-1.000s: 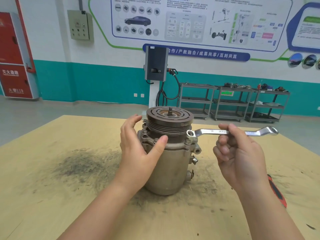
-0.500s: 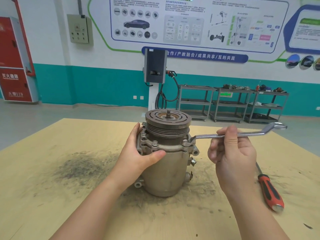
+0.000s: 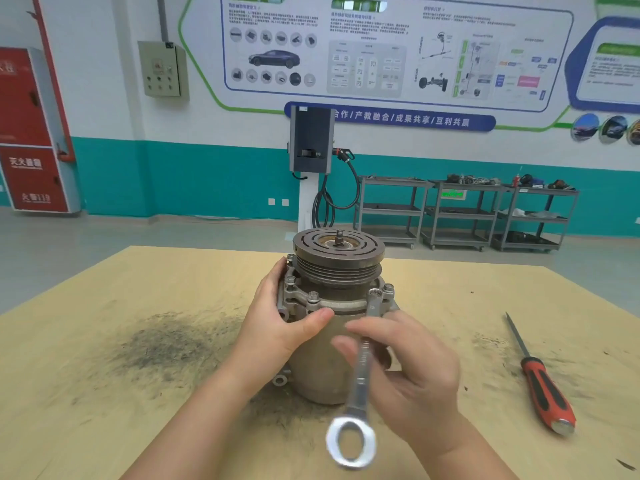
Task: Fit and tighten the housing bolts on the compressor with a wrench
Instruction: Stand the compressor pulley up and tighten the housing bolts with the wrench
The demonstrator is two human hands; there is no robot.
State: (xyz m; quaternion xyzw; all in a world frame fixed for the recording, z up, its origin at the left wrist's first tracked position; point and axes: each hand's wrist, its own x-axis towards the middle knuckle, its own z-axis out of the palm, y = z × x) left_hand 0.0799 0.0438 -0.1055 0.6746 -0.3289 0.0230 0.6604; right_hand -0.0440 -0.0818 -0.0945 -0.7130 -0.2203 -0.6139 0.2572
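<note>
**Tightening a front housing bolt with the ring wrench**

Turning the wrench (image 3: 363, 368) is the step in hand: its far ring sits over a bolt (image 3: 375, 293) on the front flange of the compressor (image 3: 332, 327), and the shaft points back toward you. Your right hand (image 3: 408, 372) has its fingers curled round the shaft, though motion blur hides how firmly. Your left hand (image 3: 280, 323) wraps the flange from the left, thumb across the front, bracing the body, which stands upright on the table (image 3: 104, 341) with the pulley (image 3: 338, 252) on top.

Next, you probably need to lift the ring off, reset it on the bolt and pull again, keeping it seated square so it does not round the head. Neighbouring bolts (image 3: 313, 296) ring the flange, and the pulley overhangs them, leaving little room above. A red-handled screwdriver (image 3: 543, 382) lies well apart on your right, clear of the swing. Dark filings (image 3: 166, 341) smear the tabletop left of the compressor.
</note>
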